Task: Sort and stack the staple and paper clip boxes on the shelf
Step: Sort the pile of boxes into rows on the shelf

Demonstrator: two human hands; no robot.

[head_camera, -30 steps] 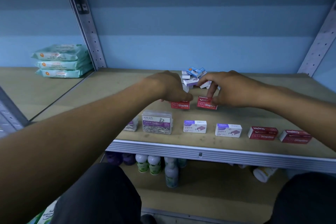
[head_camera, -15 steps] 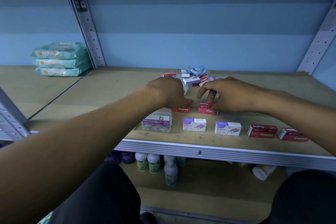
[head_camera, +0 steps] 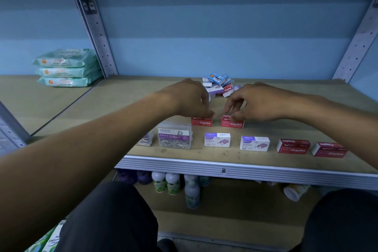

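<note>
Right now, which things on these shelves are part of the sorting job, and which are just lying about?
Part of the job: red staple boxes, white staple boxes, paper clip box, unsorted pile.

Just lying about: wipe packs, bottles on the lower shelf.

"KREATI PAPER CLIP" on clear box [head_camera: 174,136]; "Staples" on red boxes [head_camera: 201,121].

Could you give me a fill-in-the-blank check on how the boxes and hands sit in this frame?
1. Each hand touches a ___ staples box: left hand on one, right hand on the other.
2. The clear paper clip box reads ___.
3. The unsorted pile lies ___ the hands.

Missing: red; KREATI; behind
</note>
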